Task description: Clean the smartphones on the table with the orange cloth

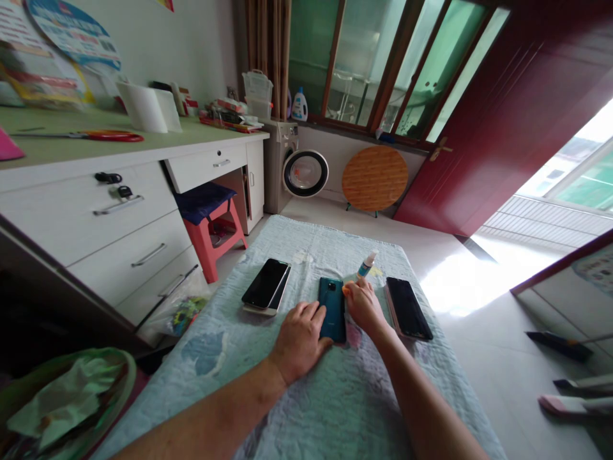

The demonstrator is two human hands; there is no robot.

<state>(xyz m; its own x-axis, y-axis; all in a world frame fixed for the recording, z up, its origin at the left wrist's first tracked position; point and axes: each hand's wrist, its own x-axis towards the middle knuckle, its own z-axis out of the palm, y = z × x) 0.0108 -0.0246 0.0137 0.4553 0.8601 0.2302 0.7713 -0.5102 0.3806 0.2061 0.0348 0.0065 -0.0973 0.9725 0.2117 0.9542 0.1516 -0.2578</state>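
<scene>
A teal smartphone (332, 313) lies back side up on the light-blue quilted cover, its camera block toward the far end. My left hand (299, 338) grips it, fingers along the left edge and thumb at the near end. Pinched in my right hand (364, 303) is a small orange piece (345, 291), perhaps cloth, against the phone's upper right edge; most of it is hidden by the fingers. Just beyond that hand stands a small spray bottle (367, 264) with a blue label. Dark-screened phones lie stacked at left (266, 283) and at right (408, 308).
The quilted cover (306, 243) drapes the low table. To the left are a white desk (205, 150) with drawers, a red stool (218, 236) and a waste bin (127, 377). A washing machine (280, 166) with its door open and a round wooden tabletop (375, 177) stand beyond.
</scene>
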